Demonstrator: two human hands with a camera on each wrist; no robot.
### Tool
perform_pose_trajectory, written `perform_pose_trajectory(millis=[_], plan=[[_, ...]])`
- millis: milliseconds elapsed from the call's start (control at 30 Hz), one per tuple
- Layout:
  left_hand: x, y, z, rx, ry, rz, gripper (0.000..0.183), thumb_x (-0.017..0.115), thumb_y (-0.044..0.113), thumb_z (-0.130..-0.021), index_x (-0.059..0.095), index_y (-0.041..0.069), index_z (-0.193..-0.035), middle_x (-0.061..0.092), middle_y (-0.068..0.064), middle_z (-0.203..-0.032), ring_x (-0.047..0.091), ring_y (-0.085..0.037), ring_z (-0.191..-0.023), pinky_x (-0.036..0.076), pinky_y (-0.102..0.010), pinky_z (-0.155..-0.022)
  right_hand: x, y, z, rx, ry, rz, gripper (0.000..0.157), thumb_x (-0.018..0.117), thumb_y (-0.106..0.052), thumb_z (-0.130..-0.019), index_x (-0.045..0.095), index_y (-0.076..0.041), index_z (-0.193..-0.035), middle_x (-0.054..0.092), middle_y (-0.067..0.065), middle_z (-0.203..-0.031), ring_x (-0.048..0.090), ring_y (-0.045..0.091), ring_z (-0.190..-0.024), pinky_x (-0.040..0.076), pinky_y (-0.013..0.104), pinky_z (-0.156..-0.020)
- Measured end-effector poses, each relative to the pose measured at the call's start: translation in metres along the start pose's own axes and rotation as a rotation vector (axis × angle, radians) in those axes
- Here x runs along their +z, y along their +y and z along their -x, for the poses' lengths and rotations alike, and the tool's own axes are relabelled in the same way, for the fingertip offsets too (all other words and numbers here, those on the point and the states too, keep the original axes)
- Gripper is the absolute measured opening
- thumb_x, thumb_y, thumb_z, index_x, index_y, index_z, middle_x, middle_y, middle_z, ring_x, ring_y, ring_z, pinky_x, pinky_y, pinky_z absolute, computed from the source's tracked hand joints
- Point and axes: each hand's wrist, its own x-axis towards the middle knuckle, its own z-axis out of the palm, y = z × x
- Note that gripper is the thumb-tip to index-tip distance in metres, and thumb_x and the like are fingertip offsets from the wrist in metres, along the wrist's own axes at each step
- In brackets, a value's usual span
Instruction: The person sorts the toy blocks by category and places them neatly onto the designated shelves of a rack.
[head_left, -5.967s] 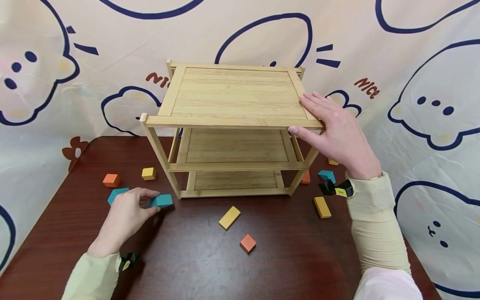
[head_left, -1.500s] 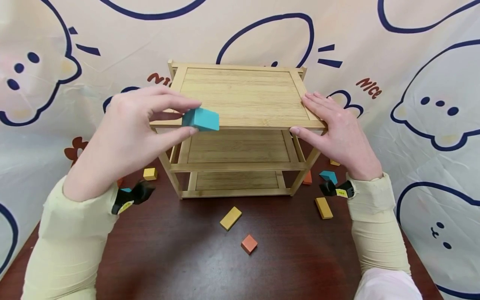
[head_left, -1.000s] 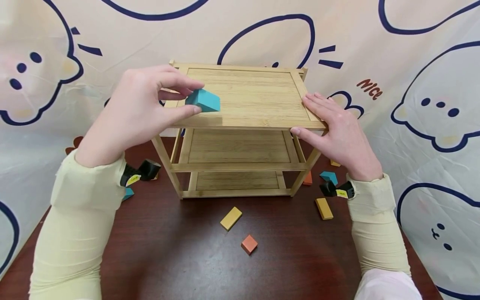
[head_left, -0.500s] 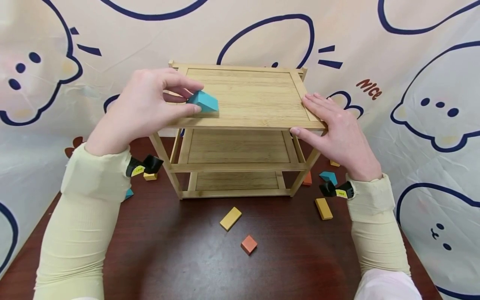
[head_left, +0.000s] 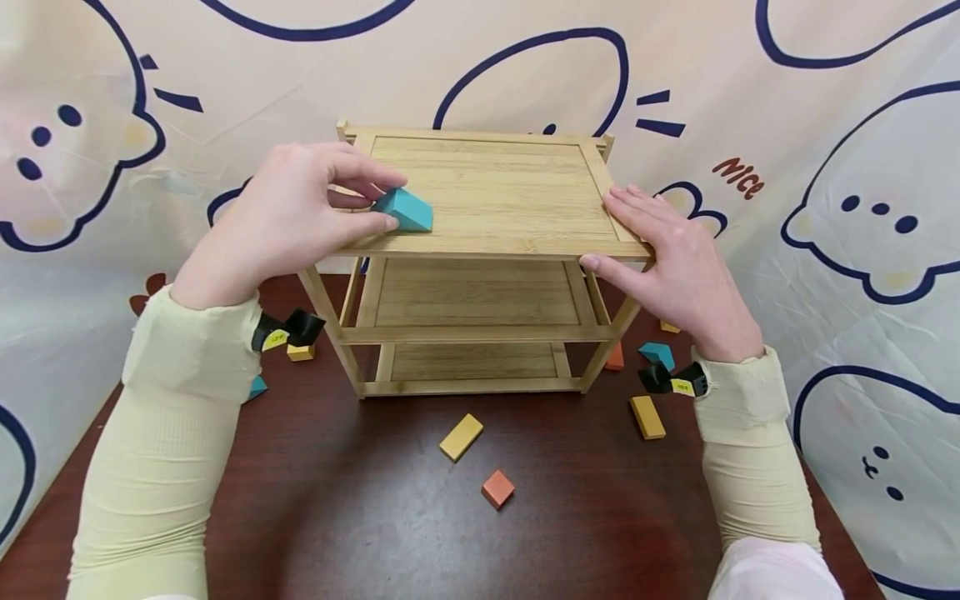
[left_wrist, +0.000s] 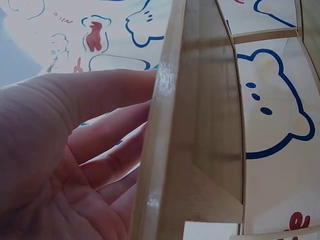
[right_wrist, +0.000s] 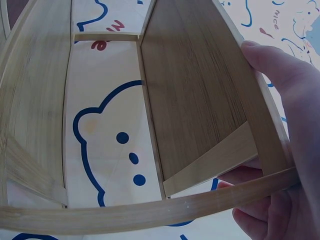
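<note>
My left hand (head_left: 300,208) pinches a teal slant-ended block (head_left: 408,210) between thumb and fingers. The block's underside appears to meet the front left of the top board of a wooden three-tier shelf (head_left: 495,187). In the left wrist view, the shelf's edge (left_wrist: 162,100) hides nearly all of the block, while the left fingers (left_wrist: 115,92) show behind it. At the right front corner, my right hand (head_left: 675,258) holds the shelf, its fingers over the top and its thumb against the front rail. The right wrist view shows that thumb (right_wrist: 280,65) on the shelf's edge.
On the dark table (head_left: 360,533) lie a yellow block (head_left: 461,437) and an orange cube (head_left: 498,489) before the shelf. To the right are another yellow block (head_left: 648,417), a teal block (head_left: 657,356) and an orange block (head_left: 615,357). A yellow cube (head_left: 301,353) and a teal piece (head_left: 257,387) sit left.
My left hand picked up the teal block from the table at left, raised it above the shelf's top, and lowered it onto the front left. The right hand stayed at the corner.
</note>
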Motion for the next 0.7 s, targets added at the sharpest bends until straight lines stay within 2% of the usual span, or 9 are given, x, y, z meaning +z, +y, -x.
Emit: perform_pose_trajectory(millis=[200, 367, 600, 700], plan=[[-0.001, -0.001, -0.001, -0.005, -0.028, -0.009, 0.037, 0.081, 0.017, -0.090, 0.074, 0.013, -0.126, 0.071, -0.009, -0.114, 0.072, -0.028, -0.100, 0.054, -0.045, -0.093, 0.000, 0.000, 0.000, -0.005, 0.002, 0.004, 0.074, 0.073, -0.055, -0.090, 0.049, -0.026, -0.153, 0.043, -0.005, -0.156, 0.031, 0.010, -0.147, 0.032, 0.049, -0.115], [-0.002, -0.003, 0.002, -0.015, -0.044, 0.021, 0.048, 0.082, 0.020, -0.089, 0.068, 0.012, -0.135, 0.069, -0.010, -0.124, 0.067, -0.030, -0.111, 0.050, -0.048, -0.099, 0.001, 0.001, -0.001, -0.015, 0.004, 0.006, 0.074, 0.074, -0.055, -0.089, 0.050, -0.025, -0.152, 0.044, -0.004, -0.156, 0.032, 0.011, -0.147, 0.032, 0.049, -0.116], [-0.006, -0.006, 0.011, -0.023, -0.007, 0.027, 0.058, 0.081, 0.028, -0.090, 0.061, 0.019, -0.144, 0.064, -0.006, -0.134, 0.061, -0.036, -0.120, 0.046, -0.058, -0.100, 0.000, 0.000, 0.000, -0.011, 0.000, 0.002, 0.075, 0.076, -0.054, -0.088, 0.050, -0.025, -0.152, 0.044, -0.004, -0.156, 0.032, 0.012, -0.147, 0.031, 0.049, -0.116], [-0.009, -0.006, 0.016, -0.016, 0.023, 0.034, 0.058, 0.081, 0.031, -0.090, 0.062, 0.021, -0.143, 0.065, -0.004, -0.134, 0.060, -0.031, -0.121, 0.046, -0.055, -0.101, 0.000, 0.000, 0.000, -0.008, -0.001, 0.005, 0.075, 0.075, -0.054, -0.088, 0.050, -0.026, -0.152, 0.043, -0.005, -0.156, 0.031, 0.012, -0.147, 0.032, 0.049, -0.115]])
